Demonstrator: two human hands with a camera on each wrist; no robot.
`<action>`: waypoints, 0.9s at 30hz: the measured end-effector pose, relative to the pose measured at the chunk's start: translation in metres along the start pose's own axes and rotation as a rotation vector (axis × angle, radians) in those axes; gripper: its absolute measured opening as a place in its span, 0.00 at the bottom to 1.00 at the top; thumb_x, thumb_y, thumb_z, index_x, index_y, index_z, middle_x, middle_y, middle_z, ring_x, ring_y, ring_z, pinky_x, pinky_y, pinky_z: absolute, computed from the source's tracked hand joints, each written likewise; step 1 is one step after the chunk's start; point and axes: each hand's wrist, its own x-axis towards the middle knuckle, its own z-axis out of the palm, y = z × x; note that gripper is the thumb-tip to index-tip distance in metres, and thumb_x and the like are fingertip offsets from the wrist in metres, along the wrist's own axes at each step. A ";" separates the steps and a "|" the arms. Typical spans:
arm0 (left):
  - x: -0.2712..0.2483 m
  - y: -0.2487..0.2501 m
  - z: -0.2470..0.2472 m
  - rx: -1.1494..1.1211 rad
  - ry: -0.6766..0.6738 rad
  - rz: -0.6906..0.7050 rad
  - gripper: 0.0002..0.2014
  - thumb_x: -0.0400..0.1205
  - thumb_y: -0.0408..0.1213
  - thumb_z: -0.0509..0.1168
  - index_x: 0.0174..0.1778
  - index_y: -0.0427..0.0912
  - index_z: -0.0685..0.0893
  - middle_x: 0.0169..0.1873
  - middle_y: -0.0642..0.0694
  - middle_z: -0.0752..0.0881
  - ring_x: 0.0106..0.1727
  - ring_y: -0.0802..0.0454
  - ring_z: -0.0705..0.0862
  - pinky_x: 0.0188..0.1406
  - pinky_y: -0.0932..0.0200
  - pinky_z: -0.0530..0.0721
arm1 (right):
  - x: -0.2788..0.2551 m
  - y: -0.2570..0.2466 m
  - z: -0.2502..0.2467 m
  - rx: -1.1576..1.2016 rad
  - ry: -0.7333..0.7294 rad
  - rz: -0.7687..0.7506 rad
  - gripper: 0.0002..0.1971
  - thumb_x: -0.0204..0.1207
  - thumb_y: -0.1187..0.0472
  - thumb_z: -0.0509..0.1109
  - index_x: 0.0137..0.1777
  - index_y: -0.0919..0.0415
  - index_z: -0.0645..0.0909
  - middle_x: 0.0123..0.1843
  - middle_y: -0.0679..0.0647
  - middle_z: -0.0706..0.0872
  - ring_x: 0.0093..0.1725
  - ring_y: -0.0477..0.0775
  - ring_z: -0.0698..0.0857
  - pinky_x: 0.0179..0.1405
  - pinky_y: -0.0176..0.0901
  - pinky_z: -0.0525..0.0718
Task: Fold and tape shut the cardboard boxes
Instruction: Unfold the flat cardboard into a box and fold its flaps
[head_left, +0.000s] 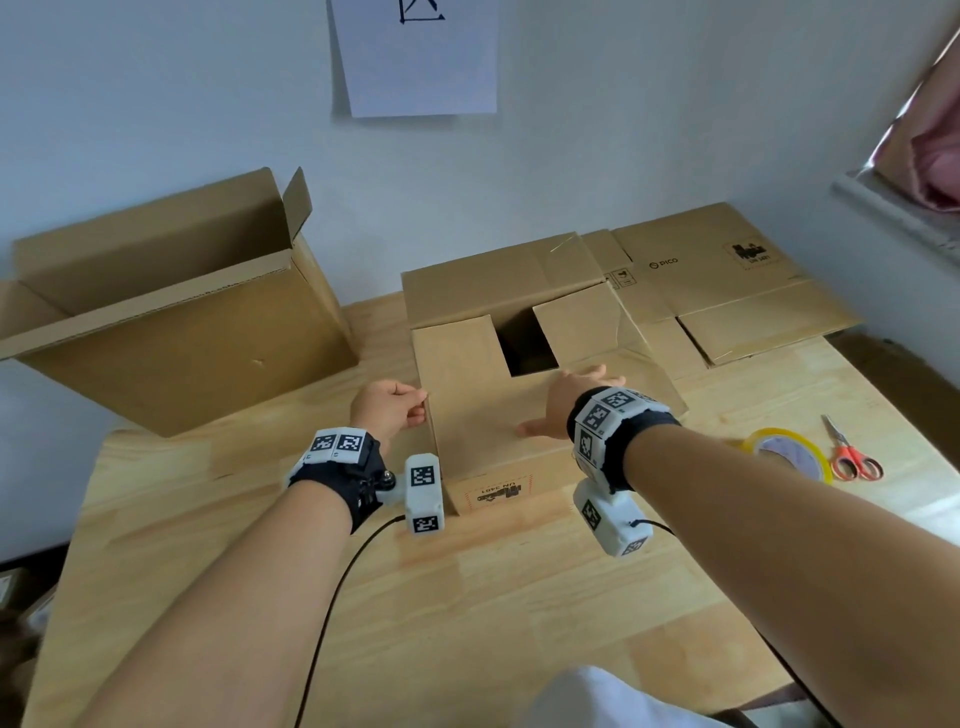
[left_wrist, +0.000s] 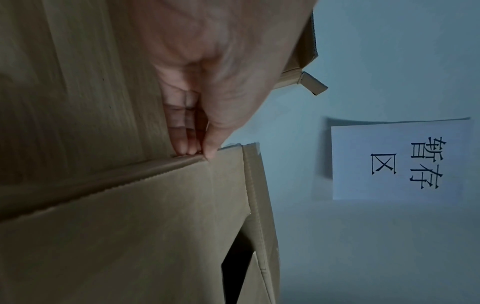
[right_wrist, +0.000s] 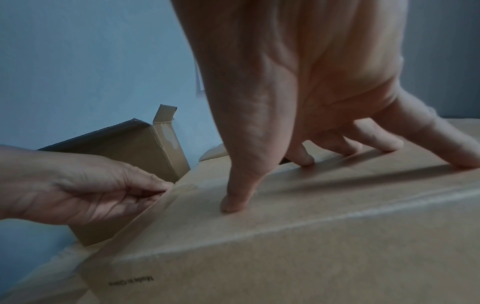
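Observation:
A brown cardboard box (head_left: 483, 410) stands in the middle of the wooden table (head_left: 467, 597). Its top flaps are folded down, with a dark gap between the two inner flaps. My left hand (head_left: 422, 408) pinches the left edge of the near flap between thumb and fingers (left_wrist: 191, 142). My right hand (head_left: 563, 402) lies spread on top of that flap, and its fingertips (right_wrist: 235, 203) press the cardboard (right_wrist: 298, 236) down. The left hand (right_wrist: 103, 191) also shows at the box's edge in the right wrist view.
A taller open box (head_left: 182, 332) stands at the left against the wall. Flattened boxes (head_left: 727, 291) lie at the back right. A yellow tape roll (head_left: 789, 452) and orange-handled scissors (head_left: 852, 454) lie right of my right forearm. A paper sign (head_left: 415, 57) hangs on the wall.

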 end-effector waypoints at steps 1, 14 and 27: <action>0.000 0.000 0.000 -0.009 0.003 -0.001 0.04 0.79 0.29 0.70 0.42 0.32 0.84 0.35 0.42 0.85 0.34 0.53 0.84 0.36 0.66 0.88 | 0.000 0.001 0.000 0.026 -0.001 -0.012 0.51 0.72 0.30 0.64 0.84 0.59 0.46 0.83 0.70 0.46 0.80 0.77 0.51 0.76 0.68 0.60; -0.009 0.004 0.003 0.068 0.062 0.071 0.06 0.80 0.30 0.69 0.36 0.38 0.84 0.36 0.42 0.87 0.34 0.52 0.85 0.42 0.61 0.88 | 0.004 0.006 0.006 0.077 -0.005 -0.050 0.57 0.66 0.26 0.64 0.84 0.57 0.41 0.83 0.70 0.43 0.79 0.79 0.50 0.74 0.71 0.62; 0.028 0.052 0.000 0.023 -0.050 -0.049 0.13 0.85 0.26 0.55 0.38 0.46 0.75 0.40 0.45 0.78 0.40 0.54 0.78 0.41 0.64 0.79 | 0.001 0.009 0.000 0.055 -0.026 -0.061 0.56 0.67 0.27 0.65 0.84 0.57 0.41 0.83 0.70 0.43 0.80 0.79 0.50 0.76 0.70 0.61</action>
